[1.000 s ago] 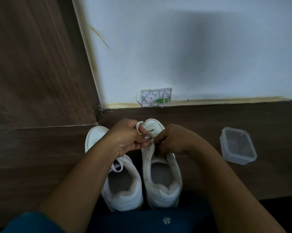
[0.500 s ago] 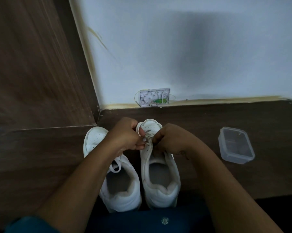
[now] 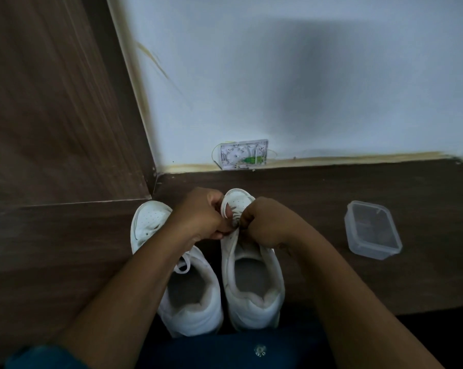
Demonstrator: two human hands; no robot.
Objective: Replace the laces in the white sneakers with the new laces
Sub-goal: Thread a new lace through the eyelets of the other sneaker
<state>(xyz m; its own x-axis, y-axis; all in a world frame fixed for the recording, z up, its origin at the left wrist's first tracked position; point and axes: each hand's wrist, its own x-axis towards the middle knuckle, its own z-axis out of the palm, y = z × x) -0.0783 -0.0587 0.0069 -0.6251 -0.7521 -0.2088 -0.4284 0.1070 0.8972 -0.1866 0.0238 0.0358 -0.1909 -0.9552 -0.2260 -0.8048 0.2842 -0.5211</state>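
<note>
Quickly, from the left: the left sneaker (image 3: 198, 312) stands on the dark floor (image 3: 331, 209) with its toe toward the wall and its heel toward the person. A slack lace (image 3: 183, 265) is flopped beside its tongue, the left forearm passes over it, and no fingers are on it. The left hand (image 3: 201, 217) sits at the toe end of the right sneaker (image 3: 254, 312), fingers curled in, pinching a white lace loop (image 3: 224, 209) that arcs up over the front eyelets. The right sneaker is just beside the left one and parallel to it, long axis running person-to-wall, heel nearest. The stretch of upper that shows below the hands has no lace across it. The right hand (image 3: 265, 222) is on the other side of the same eyelet rows, knuckles up and fingers clenched tight. Its fingertips are hidden, so I cannot tell what they grasp. The relation that matters is that the loop lies between the two hands, touching the left one and only near the right. The eyelet rows run from the fingers back toward the person along the shoe's axis. My guess is that any pull or threading goes along that line, with the left hand better placed to lead. Whether this lace is old or new is not readable. Far right, a clear plastic tub (image 3: 377, 250) sits on the floor, well apart from both hands.
</note>
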